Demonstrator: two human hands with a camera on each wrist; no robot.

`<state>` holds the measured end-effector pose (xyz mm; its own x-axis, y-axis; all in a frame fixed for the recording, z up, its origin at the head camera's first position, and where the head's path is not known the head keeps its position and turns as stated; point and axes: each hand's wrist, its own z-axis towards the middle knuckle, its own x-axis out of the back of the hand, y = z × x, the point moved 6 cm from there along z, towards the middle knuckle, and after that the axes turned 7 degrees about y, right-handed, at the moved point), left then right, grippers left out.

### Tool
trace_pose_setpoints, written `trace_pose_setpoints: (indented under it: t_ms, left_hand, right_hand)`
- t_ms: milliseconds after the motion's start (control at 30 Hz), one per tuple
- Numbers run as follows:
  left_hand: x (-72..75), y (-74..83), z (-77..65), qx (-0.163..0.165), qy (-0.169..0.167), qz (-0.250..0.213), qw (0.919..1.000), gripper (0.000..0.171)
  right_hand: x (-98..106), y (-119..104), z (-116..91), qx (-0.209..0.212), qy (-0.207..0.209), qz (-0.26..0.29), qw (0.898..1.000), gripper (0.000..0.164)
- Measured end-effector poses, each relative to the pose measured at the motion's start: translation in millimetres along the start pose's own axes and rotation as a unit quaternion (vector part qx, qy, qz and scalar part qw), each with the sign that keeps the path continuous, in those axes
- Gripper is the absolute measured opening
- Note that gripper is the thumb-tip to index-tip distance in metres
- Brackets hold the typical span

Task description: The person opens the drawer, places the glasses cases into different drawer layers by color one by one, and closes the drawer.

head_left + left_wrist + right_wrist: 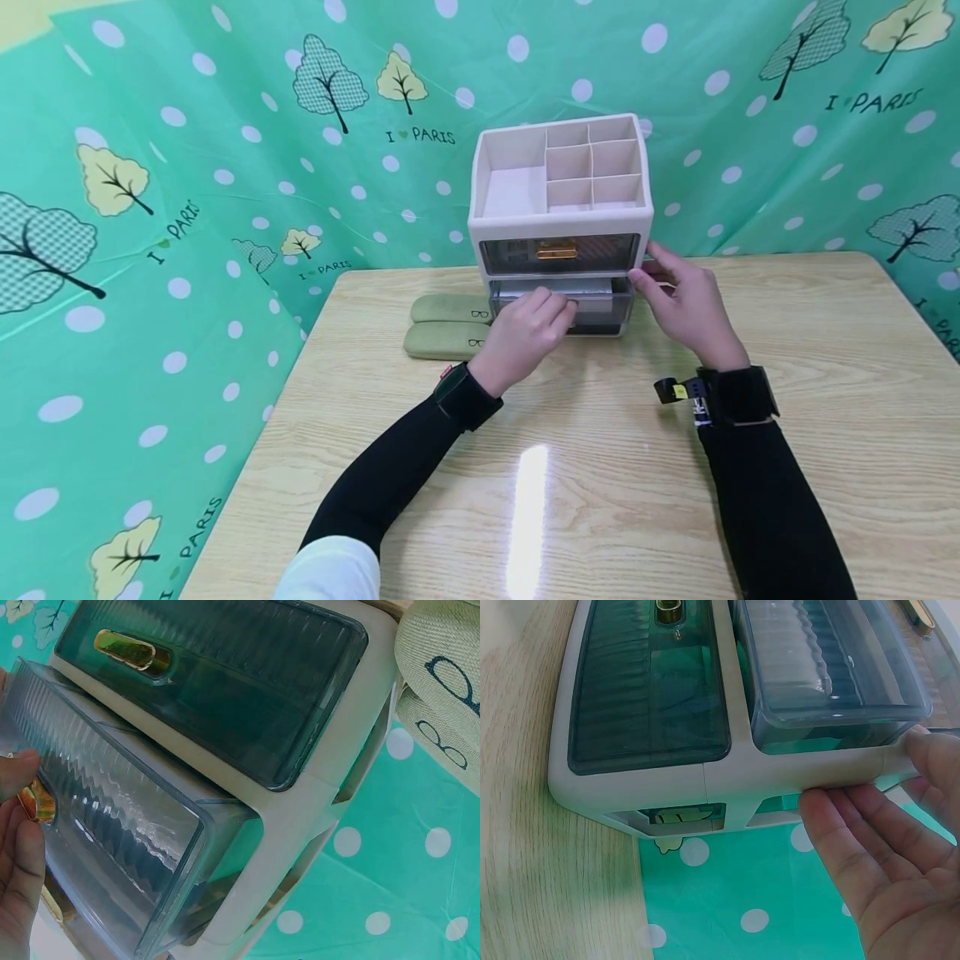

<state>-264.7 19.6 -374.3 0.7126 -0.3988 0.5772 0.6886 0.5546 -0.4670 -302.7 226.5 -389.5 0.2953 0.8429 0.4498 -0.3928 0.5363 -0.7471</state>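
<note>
A white organizer (pixel 562 223) stands at the back of the bench (pixel 637 500), its middle drawer (pixel 600 307) partly out, top drawer (pixel 517 260) and bottom drawer (pixel 225 682) closed. The left hand (pixel 525 335) pinches the middle drawer's gold handle (pixel 39 801); the right hand (pixel 692 310), fingers fairly straight, rests its fingertips against the organizer's right side. Two green cases (pixel 442 340) lie beside its left.
</note>
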Motion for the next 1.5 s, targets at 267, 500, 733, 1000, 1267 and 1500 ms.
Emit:
trace_pose_setpoints:
  t_ms: [267, 500, 733, 1000, 1267, 1500]
  left_hand:
    - [-6.7, -4.2, 1.9, -0.002, -0.006, 0.002, 1.0, 0.017]
    - [-11.2, -8.8, 3.2, -0.002, -0.006, 0.009, 0.9999, 0.017]
    - [-16.1, -12.8, 5.0, -0.003, -0.006, 0.007, 1.0, 0.02]
    - [-20.6, -15.2, 4.2, -0.001, -0.011, 0.018, 0.9998, 0.02]
    - [-24.2, -17.2, 2.3, 0.004, 0.001, 0.018, 0.9998, 0.02]
    - [-23.7, -16.9, 1.3, 0.008, 0.003, 0.019, 0.9998, 0.02]
  right_hand:
    - [1, 1, 0, 0.003, 0.002, 0.0, 1.0, 0.053]
    - [1, 3, 0, 0.0, -0.003, 0.003, 1.0, 0.054]
    - [3, 0, 2, 0.002, -0.001, 0.002, 1.0, 0.054]
    - [1, -2, 1, -0.003, -0.008, 0.004, 1.0, 0.054]
    - [0, 1, 1, -0.002, -0.005, 0.002, 1.0, 0.055]
    - [1, 0, 0, -0.003, -0.006, 0.0, 1.0, 0.055]
